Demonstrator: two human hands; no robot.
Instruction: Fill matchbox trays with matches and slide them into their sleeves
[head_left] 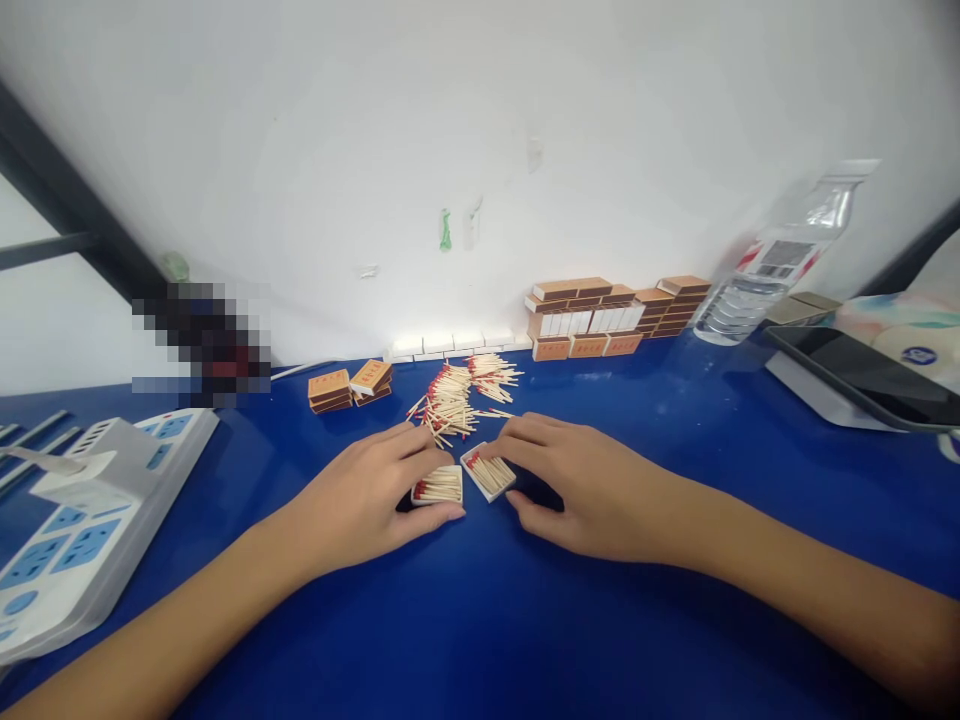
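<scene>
My left hand (382,485) is closed around a white matchbox tray (460,487) filled with red-tipped matches, thumb along its near side and fingers at the far side. Just right of it, a second tray (491,493) of matches lies turned at an angle. My right hand (566,480) grips that one, fingers over its far edge and thumb by its near right corner. Behind both trays a loose pile of matches (454,400) spreads over the blue table (480,620).
Printed matchboxes (328,387) sit left of the pile. White trays (450,343) line the wall. Stacked matchboxes (589,320), a water bottle (772,260) and a phone (870,370) stand or lie to the right. A power strip (97,530) occupies the left.
</scene>
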